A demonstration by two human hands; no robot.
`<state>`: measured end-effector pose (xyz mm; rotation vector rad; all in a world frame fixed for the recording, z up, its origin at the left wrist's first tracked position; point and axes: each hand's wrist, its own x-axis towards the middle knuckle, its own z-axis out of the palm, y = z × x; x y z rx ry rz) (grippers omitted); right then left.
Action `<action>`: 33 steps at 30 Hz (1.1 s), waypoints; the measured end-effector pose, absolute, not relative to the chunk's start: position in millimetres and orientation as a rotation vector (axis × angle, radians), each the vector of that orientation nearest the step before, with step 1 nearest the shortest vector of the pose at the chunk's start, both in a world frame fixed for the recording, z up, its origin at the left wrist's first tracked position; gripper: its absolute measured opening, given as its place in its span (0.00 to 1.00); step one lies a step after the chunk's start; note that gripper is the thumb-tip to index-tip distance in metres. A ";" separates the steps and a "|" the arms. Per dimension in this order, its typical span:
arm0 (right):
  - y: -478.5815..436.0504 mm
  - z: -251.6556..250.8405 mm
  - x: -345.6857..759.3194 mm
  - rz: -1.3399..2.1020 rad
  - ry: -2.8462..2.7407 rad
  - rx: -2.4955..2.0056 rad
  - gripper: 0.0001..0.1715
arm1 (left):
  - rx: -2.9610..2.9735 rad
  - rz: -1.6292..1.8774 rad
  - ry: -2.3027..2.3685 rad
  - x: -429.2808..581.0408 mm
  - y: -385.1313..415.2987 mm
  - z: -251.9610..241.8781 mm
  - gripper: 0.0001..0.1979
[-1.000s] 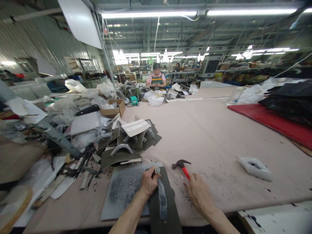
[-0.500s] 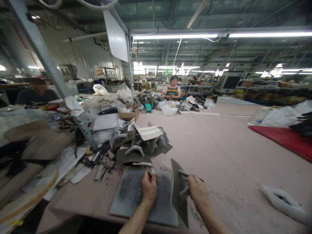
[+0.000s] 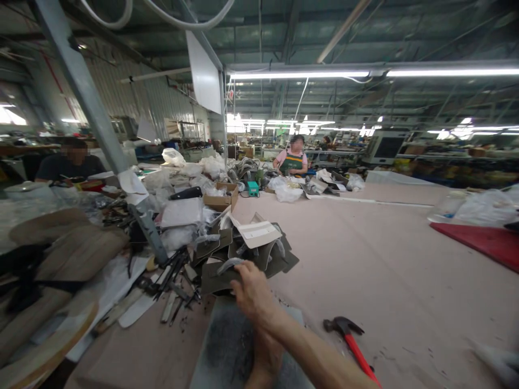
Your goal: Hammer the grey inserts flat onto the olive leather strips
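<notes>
My right hand (image 3: 255, 294) reaches over the near edge of a pile of dark olive panels (image 3: 279, 259). Its fingertips are at the end of a plastic-wrapped handle (image 3: 230, 266) on the nearest panel, with thumb and fingers apart; whether they touch it is hard to tell. Below, my left hand (image 3: 267, 354) is over the grey, dark-stained board (image 3: 219, 346), mostly hidden by my right forearm, so its fingers do not show. A claw hammer (image 3: 352, 340) with a red handle lies on the table to the right of the board.
Left of the board lie several hand tools (image 3: 174, 286). A slanted metal post (image 3: 85, 97) rises on the left. Behind the pile stand a cardboard box (image 3: 221, 200) and a teal device (image 3: 253, 188). Two people sit farther off. A red sheet (image 3: 478, 243) lies at right.
The panel held upright at the board's right is gone from there. My right hand has moved left and forward to the pile, without the dark, thin tool. The hammer now shows.
</notes>
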<state>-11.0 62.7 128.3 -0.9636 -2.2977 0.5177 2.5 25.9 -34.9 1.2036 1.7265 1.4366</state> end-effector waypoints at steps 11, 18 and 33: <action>222.5 109.3 -48.8 0.010 -2.504 -1.395 0.32 | 1.077 1.312 1.827 8.2 29.3 -27.4 0.18; 246.1 169.6 -8.7 0.163 -2.319 -1.402 0.15 | 1.045 1.412 1.802 3.4 24.4 -10.4 0.17; 80.9 61.1 160.6 1.153 -1.650 -1.562 0.17 | 0.600 1.809 1.677 -24.2 -9.8 -13.6 0.18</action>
